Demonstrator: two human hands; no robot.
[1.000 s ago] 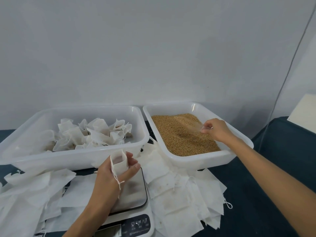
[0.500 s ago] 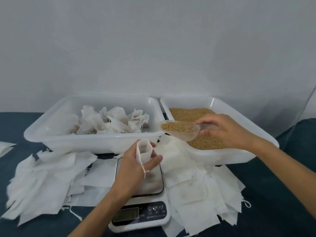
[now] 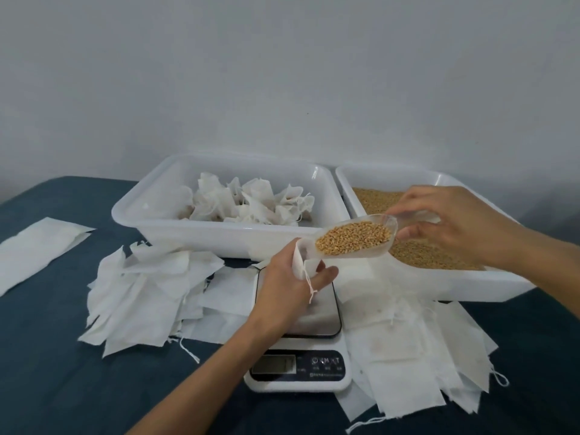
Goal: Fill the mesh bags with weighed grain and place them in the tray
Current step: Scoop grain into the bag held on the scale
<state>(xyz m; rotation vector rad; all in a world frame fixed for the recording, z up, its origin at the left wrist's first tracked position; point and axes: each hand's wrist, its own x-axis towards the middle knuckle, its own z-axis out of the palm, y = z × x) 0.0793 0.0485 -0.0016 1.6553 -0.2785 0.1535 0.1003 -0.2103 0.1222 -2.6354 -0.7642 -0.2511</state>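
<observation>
Over by the table's (image 3: 47, 387) left edge a lone flat white sheet (image 3: 37, 249) is lying on the dark blue cover. Next to it, a messy pile of empty mesh bags (image 3: 147, 293) is spreading out just in front of the left tray (image 3: 219, 240), which is sitting toward the back edge and is holding a bunch of filled, tied bags (image 3: 251, 202).

The left hand (image 3: 288, 287) is hovering over the steel plate of the digital kitchen scale (image 3: 298, 368), which is sitting near the front edge in the middle. It's gripping a small mesh bag (image 3: 299, 259) upright, fingers curled round it with the mouth open at the top and the drawstring (image 3: 309, 284) dangling down over the fingers.

Right above that bag's mouth, the tip of a clear plastic scoop (image 3: 354, 238) heaped with grain is nearly touching it; can't tell if it's actually making contact. The right hand (image 3: 452, 224) is pinching the scoop's handle end with fingers and thumb, and it's hanging over the right tray (image 3: 439, 287), which is holding the loose grain (image 3: 417, 252) and is sitting just beside the left tray.

More empty bags (image 3: 417, 356) are fanning out under and in front of the grain tray, running toward the front right part of the table, strings trailing off.
</observation>
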